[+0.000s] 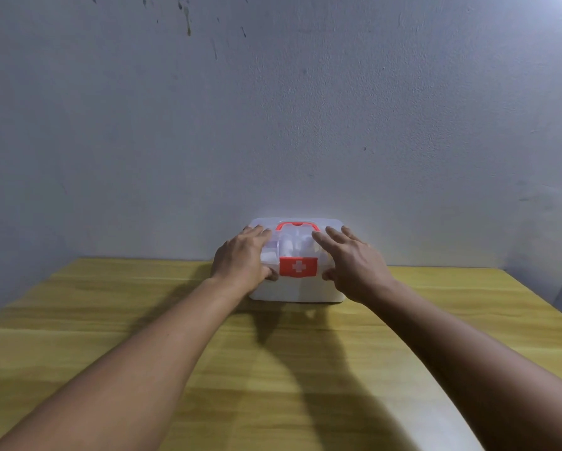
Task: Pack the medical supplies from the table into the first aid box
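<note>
A white first aid box (297, 292) with a clear lid, a red handle (296, 225) and a red latch bearing a white cross (298, 266) stands at the far edge of the table, against the wall. The lid is down. White items show dimly through it. My left hand (240, 260) grips the box's left side, fingers over the lid and thumb on the front. My right hand (354, 263) holds the right side the same way, fingers spread on the lid.
The yellow wooden table (143, 336) runs from the wall toward me. A grey-blue wall (273, 125) rises directly behind the box. The table's right edge (546, 307) lies at the far right.
</note>
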